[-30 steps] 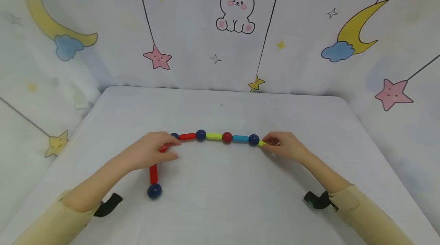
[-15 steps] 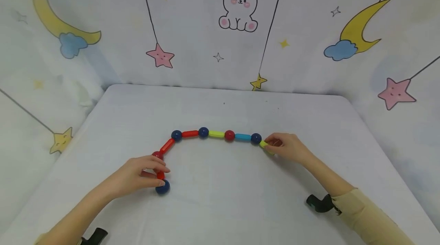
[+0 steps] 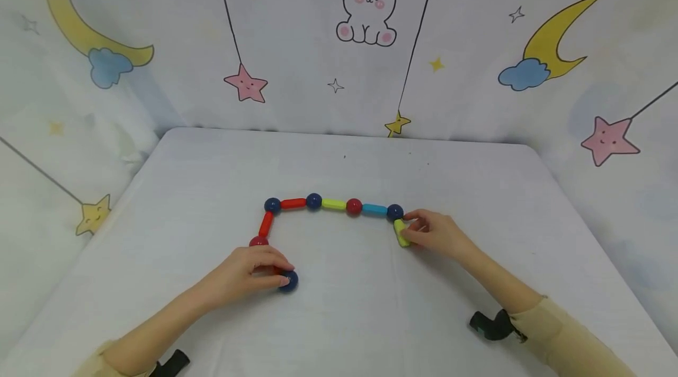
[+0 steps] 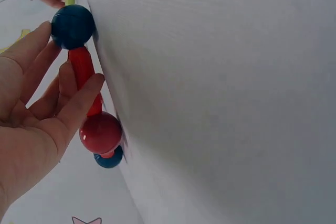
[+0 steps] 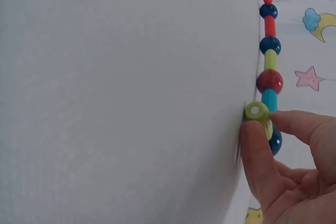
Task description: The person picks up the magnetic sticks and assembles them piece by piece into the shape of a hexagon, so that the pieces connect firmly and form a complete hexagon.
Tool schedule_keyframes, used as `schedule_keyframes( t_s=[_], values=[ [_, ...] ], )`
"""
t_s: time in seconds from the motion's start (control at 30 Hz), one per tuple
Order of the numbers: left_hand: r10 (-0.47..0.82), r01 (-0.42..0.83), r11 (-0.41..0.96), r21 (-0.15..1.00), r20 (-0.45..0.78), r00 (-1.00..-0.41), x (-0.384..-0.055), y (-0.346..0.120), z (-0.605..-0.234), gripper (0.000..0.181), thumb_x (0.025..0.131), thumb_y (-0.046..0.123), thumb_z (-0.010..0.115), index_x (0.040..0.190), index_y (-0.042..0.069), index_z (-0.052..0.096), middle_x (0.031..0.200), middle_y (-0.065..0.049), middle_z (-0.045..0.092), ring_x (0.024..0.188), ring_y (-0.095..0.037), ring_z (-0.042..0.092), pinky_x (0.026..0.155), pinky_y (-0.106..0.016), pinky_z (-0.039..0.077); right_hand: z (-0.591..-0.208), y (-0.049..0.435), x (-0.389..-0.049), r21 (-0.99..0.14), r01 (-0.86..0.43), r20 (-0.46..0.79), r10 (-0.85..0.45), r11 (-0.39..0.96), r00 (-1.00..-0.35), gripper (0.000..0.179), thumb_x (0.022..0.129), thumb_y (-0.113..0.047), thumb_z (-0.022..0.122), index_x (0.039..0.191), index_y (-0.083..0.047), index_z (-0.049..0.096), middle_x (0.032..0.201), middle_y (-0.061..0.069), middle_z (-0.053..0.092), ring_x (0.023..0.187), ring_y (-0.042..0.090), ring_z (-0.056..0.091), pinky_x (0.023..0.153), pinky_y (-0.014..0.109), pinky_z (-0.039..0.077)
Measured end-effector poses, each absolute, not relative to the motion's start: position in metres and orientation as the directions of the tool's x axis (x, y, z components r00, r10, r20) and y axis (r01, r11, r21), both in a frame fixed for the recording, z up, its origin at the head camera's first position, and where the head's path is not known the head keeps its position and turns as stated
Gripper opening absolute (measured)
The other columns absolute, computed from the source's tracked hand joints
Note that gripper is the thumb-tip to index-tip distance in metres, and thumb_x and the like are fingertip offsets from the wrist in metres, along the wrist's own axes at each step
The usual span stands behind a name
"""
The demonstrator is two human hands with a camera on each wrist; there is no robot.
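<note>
A bent chain of magnetic balls and sticks lies on the white table. At its near left end my left hand (image 3: 253, 274) holds a red magnetic stick (image 4: 81, 69), with a fingertip against the dark blue end ball (image 4: 72, 26). A red ball (image 4: 101, 132) joins that stick to the rest. At the other end my right hand (image 3: 436, 233) pinches a yellow-green magnetic stick (image 3: 401, 233) between thumb and finger. Its top meets a dark blue ball (image 3: 395, 212); its free end shows a pale disc in the right wrist view. Fingers partly cover the red stick from above.
Between the two ends, the chain's back row has a blue stick (image 3: 374, 210), a red ball (image 3: 354, 207), another yellow-green stick (image 3: 333, 204) and a red stick (image 3: 293, 203). A patterned cloth wall (image 3: 296, 24) stands behind the white table (image 3: 450, 177).
My left hand has gone down to the chain's left end and swung it rightward, bending it inward at the red ball. My right hand has turned the yellow-green stick toward the near side.
</note>
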State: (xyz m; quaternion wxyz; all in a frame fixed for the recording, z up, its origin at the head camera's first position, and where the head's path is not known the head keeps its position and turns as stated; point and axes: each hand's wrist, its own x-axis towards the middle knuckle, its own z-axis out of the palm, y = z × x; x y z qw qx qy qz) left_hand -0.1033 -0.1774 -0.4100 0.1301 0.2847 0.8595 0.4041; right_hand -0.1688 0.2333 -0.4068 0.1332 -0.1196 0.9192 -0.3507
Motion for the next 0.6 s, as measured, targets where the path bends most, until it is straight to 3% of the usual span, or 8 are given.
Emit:
schedule_keyframes(
  t_s=[0.1, 0.2, 0.27, 0.37, 0.47, 0.6],
  values=[
    [0.597, 0.395, 0.549, 0.736, -0.015, -0.802, -0.102, -0.171, -0.407, 0.026, 0.088, 0.029, 0.073, 0.113, 0.018, 0.073, 0.107, 0.012, 0.065, 0.099, -0.009, 0.058, 0.08, -0.026, 0.051, -0.404, 0.232, -0.167, -0.625, -0.227, -0.106, -0.369, 0.747, -0.923, 0.032, 0.092, -0.019, 0.067, 0.119, -0.002, 0.063, 0.089, 0.002, 0.066, 0.074, 0.014, 0.061, 0.064, 0.028, 0.052],
    [0.615, 0.463, 0.589, 0.662, 0.003, -0.788, -0.101, -0.168, -0.404, 0.029, 0.085, 0.027, 0.076, 0.113, 0.019, 0.073, 0.107, 0.014, 0.065, 0.1, -0.008, 0.055, 0.082, -0.027, 0.05, -0.402, 0.235, -0.171, -0.486, -0.446, 0.037, -0.492, 0.752, -0.87, 0.032, 0.09, -0.008, 0.068, 0.121, -0.005, 0.062, 0.102, 0.004, 0.066, 0.089, 0.017, 0.061, 0.075, 0.034, 0.054],
    [0.637, 0.52, 0.6, 0.608, 0.031, -0.77, -0.101, -0.169, -0.404, 0.032, 0.083, 0.026, 0.079, 0.114, 0.019, 0.072, 0.106, 0.015, 0.065, 0.102, -0.008, 0.053, 0.085, -0.029, 0.049, -0.4, 0.238, -0.177, -0.362, -0.61, 0.134, -0.608, 0.705, -0.782, 0.039, 0.086, -0.001, 0.071, 0.124, -0.007, 0.062, 0.117, 0.007, 0.062, 0.106, 0.021, 0.057, 0.085, 0.038, 0.053],
    [0.661, 0.579, 0.601, 0.551, 0.063, -0.748, -0.1, -0.17, -0.404, 0.035, 0.081, 0.023, 0.081, 0.115, 0.019, 0.072, 0.107, 0.015, 0.065, 0.102, -0.008, 0.052, 0.087, -0.031, 0.049, -0.399, 0.242, -0.188, -0.217, -0.797, 0.21, -0.77, 0.564, -0.602, 0.048, 0.079, 0.004, 0.076, 0.123, -0.012, 0.063, 0.133, 0.011, 0.055, 0.122, 0.026, 0.049, 0.092, 0.042, 0.05],
    [0.675, 0.605, 0.594, 0.531, 0.081, -0.734, -0.101, -0.17, -0.405, 0.036, 0.082, 0.021, 0.08, 0.116, 0.018, 0.071, 0.108, 0.013, 0.065, 0.102, -0.008, 0.055, 0.087, -0.031, 0.05, -0.402, 0.242, -0.197, -0.135, -0.882, 0.237, -0.85, 0.451, -0.471, 0.044, 0.077, 0.002, 0.08, 0.115, -0.014, 0.067, 0.132, 0.012, 0.056, 0.121, 0.027, 0.05, 0.086, 0.041, 0.053],
    [0.684, 0.621, 0.58, 0.527, 0.099, -0.723, -0.102, -0.168, -0.406, 0.036, 0.083, 0.022, 0.079, 0.118, 0.016, 0.071, 0.109, 0.011, 0.065, 0.103, -0.009, 0.058, 0.087, -0.032, 0.051, -0.406, 0.237, -0.202, -0.078, -0.92, 0.266, -0.882, 0.384, -0.39, 0.037, 0.074, -0.003, 0.083, 0.108, -0.012, 0.07, 0.124, 0.01, 0.061, 0.115, 0.025, 0.054, 0.085, 0.038, 0.053]
  ],
)
